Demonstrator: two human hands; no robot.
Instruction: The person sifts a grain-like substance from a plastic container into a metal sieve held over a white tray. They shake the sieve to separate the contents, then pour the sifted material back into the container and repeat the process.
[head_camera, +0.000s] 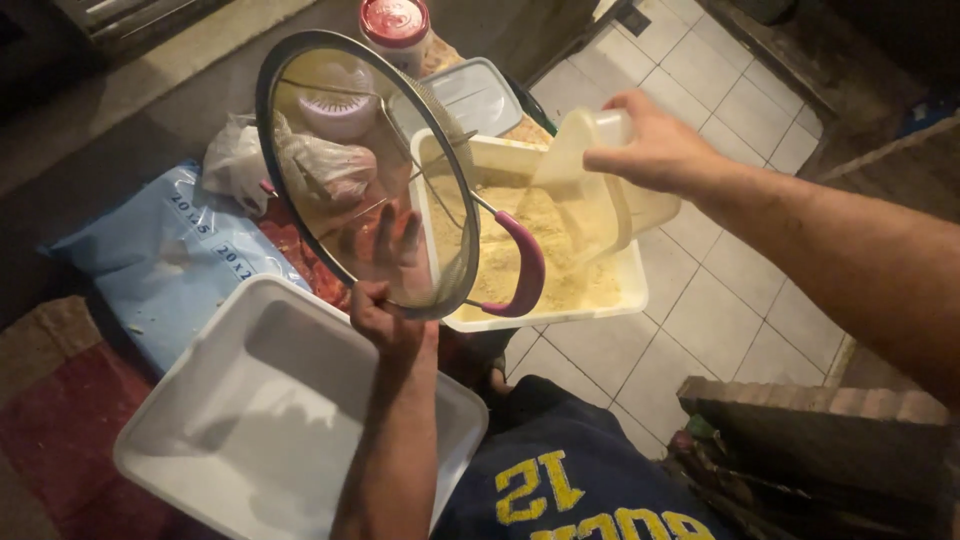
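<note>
Hands: left (385, 315) one sieve (365, 170), right (650, 150) one tub (600, 190).

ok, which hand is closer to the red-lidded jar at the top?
Left. The left hand grips the sieve rim, below the red-lidded jar. The right hand holds the tilted tub, further off to the jar's right.

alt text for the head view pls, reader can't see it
The left hand holds a round mesh sieve tilted up over a white tub of yellow meal, while the right hand tips a pale plastic container over that tub. An empty white tray sits nearer, with a blue bag beside it.
</note>
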